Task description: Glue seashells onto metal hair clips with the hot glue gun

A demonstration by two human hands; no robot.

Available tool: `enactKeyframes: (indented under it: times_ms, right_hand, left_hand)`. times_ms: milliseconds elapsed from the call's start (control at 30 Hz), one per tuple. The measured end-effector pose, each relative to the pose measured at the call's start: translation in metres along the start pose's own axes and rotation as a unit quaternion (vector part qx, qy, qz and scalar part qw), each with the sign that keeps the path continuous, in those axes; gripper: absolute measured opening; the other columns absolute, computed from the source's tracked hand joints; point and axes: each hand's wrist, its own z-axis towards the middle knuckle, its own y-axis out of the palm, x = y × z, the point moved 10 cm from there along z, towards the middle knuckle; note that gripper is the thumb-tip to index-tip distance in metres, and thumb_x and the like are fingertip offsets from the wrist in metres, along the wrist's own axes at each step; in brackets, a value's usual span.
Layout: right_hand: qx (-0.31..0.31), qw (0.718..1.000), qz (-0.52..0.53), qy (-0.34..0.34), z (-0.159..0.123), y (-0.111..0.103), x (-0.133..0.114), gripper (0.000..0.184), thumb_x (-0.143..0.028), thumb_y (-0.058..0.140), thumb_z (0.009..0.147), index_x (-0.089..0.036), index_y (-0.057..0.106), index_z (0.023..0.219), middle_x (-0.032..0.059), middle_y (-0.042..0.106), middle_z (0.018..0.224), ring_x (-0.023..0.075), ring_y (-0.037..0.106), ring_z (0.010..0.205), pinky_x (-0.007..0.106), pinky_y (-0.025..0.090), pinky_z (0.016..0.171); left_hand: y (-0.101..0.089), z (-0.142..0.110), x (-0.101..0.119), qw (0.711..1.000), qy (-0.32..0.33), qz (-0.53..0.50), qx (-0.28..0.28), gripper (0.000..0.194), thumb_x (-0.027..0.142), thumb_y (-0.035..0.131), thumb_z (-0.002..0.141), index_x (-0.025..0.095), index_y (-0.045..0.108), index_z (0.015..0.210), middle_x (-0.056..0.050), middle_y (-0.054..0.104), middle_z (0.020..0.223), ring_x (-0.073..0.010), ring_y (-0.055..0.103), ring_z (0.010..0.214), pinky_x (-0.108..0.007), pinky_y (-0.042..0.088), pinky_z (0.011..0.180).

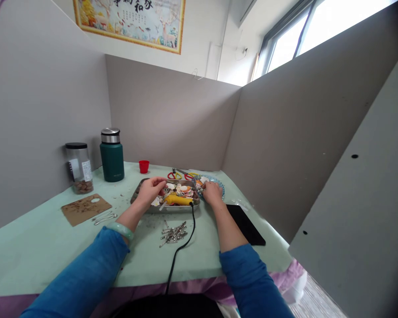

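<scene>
My left hand (152,191) hovers at the left part of a metal tray (149,211), thumb and fingers drawn together in a pinch; whatever lies between them is too small to make out. Inside the tray are shell-like pieces (185,189) in white, orange and pink, and a yellow glue gun (179,200) lies across its front. My right hand (212,193) reaches into a blue glass bowl (221,184) of small colourful pieces. Its fingers are bent together at the contents, and what they grip is hidden.
Metal pins or clips (173,232) lie in front, beside the black cord (182,247). A dark flat tablet-like object (247,225) is at right. Leftward are a brown board (86,209), a green flask (112,159), a jar (79,170) and a red cup (143,167). Scissors (175,175) lie behind the tray.
</scene>
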Motion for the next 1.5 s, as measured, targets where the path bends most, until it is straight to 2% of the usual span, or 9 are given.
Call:
enactKeyframes:
  times_ms: [167, 333, 433, 600, 733, 867, 1067, 1333, 1500]
  right_hand:
    - [0.015, 1.000, 0.017, 0.006, 0.000, -0.008, 0.003, 0.026, -0.022, 0.049, 0.083, -0.023, 0.069, 0.100, 0.0095, 0.064, 0.111, 0.0255, 0.053, 0.107, 0.032, 0.040, 0.084]
    - [0.030, 0.996, 0.040, 0.073, -0.002, -0.019, 0.025, 0.031, -0.019, 0.044, 0.085, -0.021, 0.070, 0.101, 0.0115, 0.066, 0.108, 0.0259, 0.055, 0.104, 0.032, 0.040, 0.080]
    - [0.080, 0.988, 0.073, 0.113, -0.004, -0.034, 0.039, 0.033, -0.022, 0.040, 0.088, -0.019, 0.069, 0.103, 0.0136, 0.064, 0.108, 0.0271, 0.054, 0.104, 0.033, 0.039, 0.081]
    - [0.191, 0.958, 0.149, 0.152, -0.010, -0.058, 0.055, 0.031, -0.023, 0.040, 0.088, -0.016, 0.067, 0.101, 0.0123, 0.064, 0.104, 0.0243, 0.055, 0.098, 0.031, 0.039, 0.079]
    - [0.205, 0.948, 0.190, 0.150, -0.010, -0.058, 0.055, 0.027, -0.022, 0.043, 0.086, -0.016, 0.068, 0.094, 0.0097, 0.067, 0.098, 0.0214, 0.057, 0.090, 0.028, 0.038, 0.075]
    - [0.186, 0.949, 0.207, 0.147, -0.009, -0.053, 0.051, 0.026, -0.023, 0.045, 0.085, -0.017, 0.069, 0.094, 0.0092, 0.068, 0.096, 0.0203, 0.058, 0.086, 0.027, 0.038, 0.072]
    - [0.162, 0.956, 0.213, 0.121, -0.005, -0.048, 0.042, 0.024, -0.024, 0.047, 0.084, -0.019, 0.069, 0.092, 0.0073, 0.070, 0.094, 0.0198, 0.059, 0.083, 0.026, 0.040, 0.072]
    - [0.157, 0.958, 0.213, 0.108, -0.005, -0.046, 0.038, 0.024, -0.025, 0.047, 0.084, -0.020, 0.070, 0.092, 0.0066, 0.071, 0.092, 0.0196, 0.061, 0.083, 0.026, 0.041, 0.072]
    - [0.153, 0.960, 0.211, 0.099, -0.003, -0.045, 0.035, 0.025, -0.026, 0.047, 0.084, -0.021, 0.069, 0.092, 0.0061, 0.071, 0.092, 0.0194, 0.061, 0.083, 0.026, 0.041, 0.072]
  left_hand:
    - [0.000, 0.000, -0.001, 1.000, -0.004, -0.001, 0.000, 0.039, 0.039, 0.074, 0.059, 0.012, 0.064, 0.084, -0.003, 0.066, 0.068, -0.0103, 0.054, 0.046, -0.024, 0.044, 0.047]
    - [-0.001, 0.001, 0.001, 1.000, 0.000, -0.008, 0.003, 0.039, 0.040, 0.075, 0.057, 0.012, 0.064, 0.083, -0.003, 0.066, 0.066, -0.0105, 0.053, 0.045, -0.024, 0.044, 0.047]
    - [-0.005, 0.003, 0.001, 1.000, 0.003, -0.016, 0.010, 0.039, 0.040, 0.074, 0.057, 0.013, 0.064, 0.084, -0.004, 0.066, 0.068, -0.0108, 0.054, 0.046, -0.024, 0.045, 0.048]
    - [-0.026, 0.012, -0.008, 0.998, -0.006, 0.025, 0.065, 0.035, 0.034, 0.071, 0.057, 0.013, 0.065, 0.084, -0.001, 0.063, 0.061, -0.0100, 0.051, 0.044, -0.023, 0.043, 0.046]
    - [-0.049, 0.020, -0.012, 0.985, 0.001, 0.119, 0.122, 0.030, 0.032, 0.066, 0.063, 0.014, 0.067, 0.087, -0.002, 0.066, 0.065, -0.0117, 0.055, 0.047, -0.024, 0.045, 0.051]
    - [-0.051, 0.025, -0.007, 0.949, 0.022, 0.297, 0.103, 0.022, 0.025, 0.062, 0.069, 0.017, 0.070, 0.088, -0.003, 0.072, 0.078, -0.0158, 0.064, 0.067, -0.024, 0.048, 0.066]
    - [-0.027, 0.026, -0.006, 0.848, 0.056, 0.526, 0.000, 0.026, 0.018, 0.053, 0.077, 0.021, 0.072, 0.095, -0.003, 0.073, 0.092, -0.0189, 0.065, 0.089, -0.024, 0.046, 0.077]
    - [-0.019, 0.021, -0.015, 0.767, 0.036, 0.638, -0.059, 0.029, 0.026, 0.054, 0.077, 0.024, 0.073, 0.098, -0.010, 0.069, 0.100, -0.0253, 0.062, 0.096, -0.030, 0.045, 0.084]
    - [-0.016, 0.018, -0.015, 0.747, 0.032, 0.659, -0.083, 0.028, 0.026, 0.053, 0.077, 0.026, 0.074, 0.096, -0.010, 0.070, 0.098, -0.0259, 0.061, 0.100, -0.030, 0.045, 0.085]
